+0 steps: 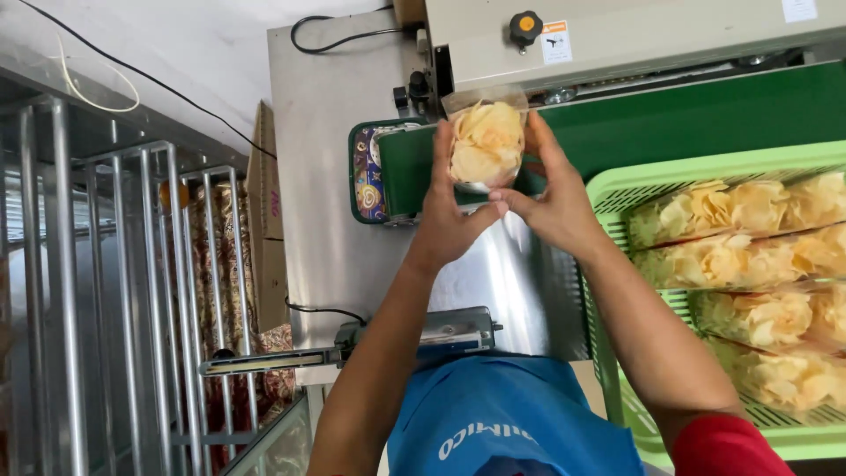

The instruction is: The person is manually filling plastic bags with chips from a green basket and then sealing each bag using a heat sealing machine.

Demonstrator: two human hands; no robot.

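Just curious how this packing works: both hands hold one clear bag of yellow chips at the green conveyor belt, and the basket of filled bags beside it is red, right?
Nearly. The head view shows both hands, left hand and right hand, holding the clear bag of yellow chips at the green conveyor belt, but the plastic basket is light green, not red.

bag of chips [486,143] on conveyor belt [670,123], between left hand [449,207] and right hand [555,198]. sealing machine [634,40] just behind belt, far side. basket [617,189] right, bags of chips [749,291] stacked in it. metal table [326,176] under belt. metal rack [115,300] far left.
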